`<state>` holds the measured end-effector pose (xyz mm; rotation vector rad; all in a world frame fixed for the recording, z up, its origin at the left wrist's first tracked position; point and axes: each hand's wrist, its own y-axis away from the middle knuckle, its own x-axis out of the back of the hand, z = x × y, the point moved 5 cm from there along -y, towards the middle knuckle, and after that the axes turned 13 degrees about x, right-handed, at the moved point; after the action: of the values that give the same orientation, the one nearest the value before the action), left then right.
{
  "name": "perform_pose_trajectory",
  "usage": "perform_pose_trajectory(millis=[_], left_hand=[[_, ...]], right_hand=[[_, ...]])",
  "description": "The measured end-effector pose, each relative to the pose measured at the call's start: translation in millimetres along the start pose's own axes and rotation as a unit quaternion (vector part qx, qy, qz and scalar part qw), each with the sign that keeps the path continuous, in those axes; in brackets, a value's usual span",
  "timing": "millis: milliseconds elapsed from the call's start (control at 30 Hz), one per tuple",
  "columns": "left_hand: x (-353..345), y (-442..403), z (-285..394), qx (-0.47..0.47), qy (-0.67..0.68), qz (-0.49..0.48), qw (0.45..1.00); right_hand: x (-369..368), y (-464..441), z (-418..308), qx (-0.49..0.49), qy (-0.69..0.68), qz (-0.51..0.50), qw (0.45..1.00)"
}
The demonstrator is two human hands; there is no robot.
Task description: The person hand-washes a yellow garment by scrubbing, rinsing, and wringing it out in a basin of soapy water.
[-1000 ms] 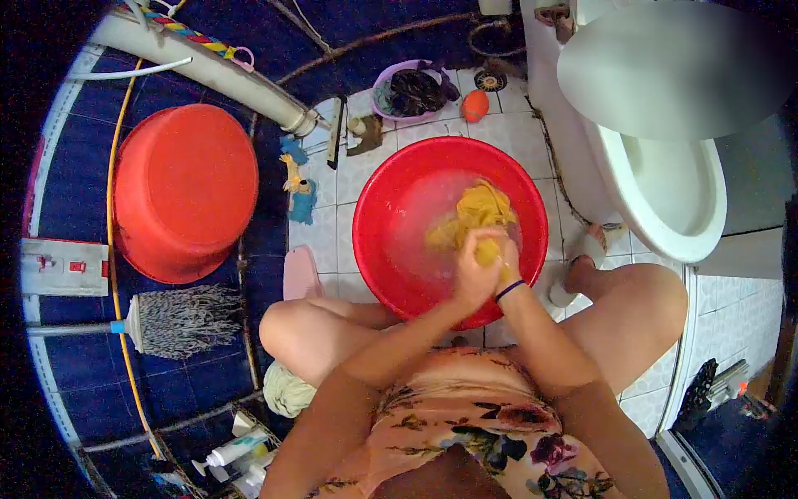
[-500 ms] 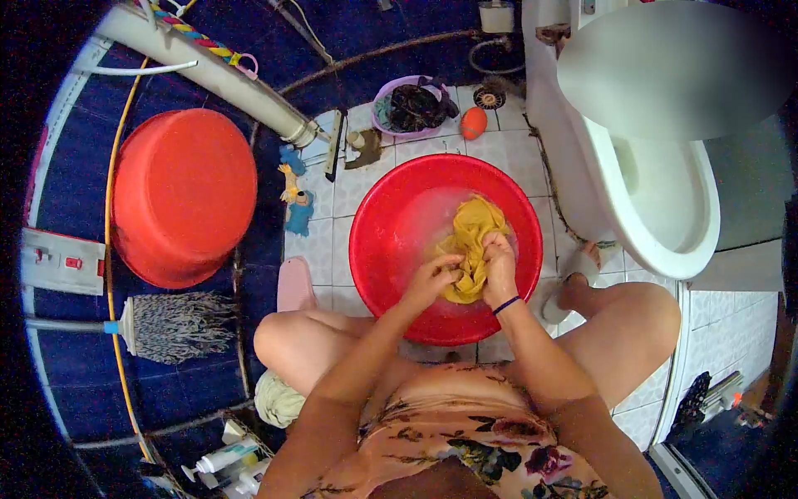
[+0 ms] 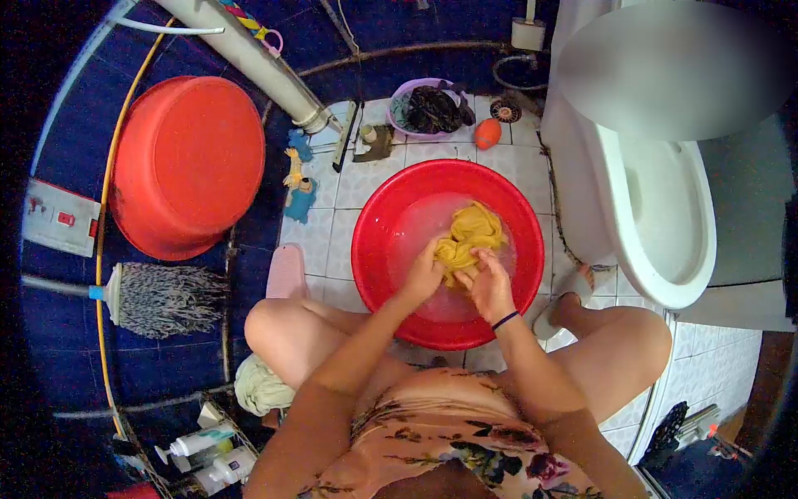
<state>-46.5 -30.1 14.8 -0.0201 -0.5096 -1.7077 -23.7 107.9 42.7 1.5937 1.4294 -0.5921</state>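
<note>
A wet yellow cloth (image 3: 476,223) lies bunched in the red basin (image 3: 366,241), which holds cloudy water. My left hand (image 3: 425,273) is closed on the cloth's left edge, thumb and fingers pinching a fold. My right hand (image 3: 490,284), with a dark band at its wrist, is at the cloth's lower right. Its fingers are spread and touch the fabric without wrapping round it. Part of the cloth is hidden behind my fingers.
A toilet (image 3: 677,279) stands at the right. Behind the basin are a lilac tub (image 3: 401,130) with dark fabric, an orange ball-like object (image 3: 488,133) and a squeegee (image 3: 346,137). At left are an upturned red basin (image 3: 199,162), a mop (image 3: 166,299) and a pink slipper (image 3: 287,270).
My right hand has loosened from the cloth, its fingers spreading as it turned and moved slightly down. My left hand has closed on the cloth's left edge. The view has shifted slightly.
</note>
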Motion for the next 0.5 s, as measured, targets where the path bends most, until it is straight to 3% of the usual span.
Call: perform_pose_trajectory(millis=[100,200,300,400,500], left_hand=[[-4.7,19.5,30.7,-0.111,-0.149,0.06,0.981],[-13.3,38.8,59.0,-0.078,-0.192,0.073,0.976],[-12.1,39.0,70.5,-0.031,-0.245,0.15,0.957],[-13.0,30.6,59.7,-0.066,-0.229,0.131,0.962],[-13.1,19.4,23.6,0.081,-0.015,-0.009,0.997]], right_hand=[[-0.2,4.3,12.6,-0.056,-0.062,0.024,0.996],[7.6,-1.5,18.0,-0.055,-0.08,0.007,0.995],[5.7,-4.9,9.8,-0.019,-0.078,0.008,0.997],[4.1,-8.0,5.1,0.016,-0.056,0.022,0.998],[17.2,-9.6,13.2,0.033,0.032,0.009,0.999]])
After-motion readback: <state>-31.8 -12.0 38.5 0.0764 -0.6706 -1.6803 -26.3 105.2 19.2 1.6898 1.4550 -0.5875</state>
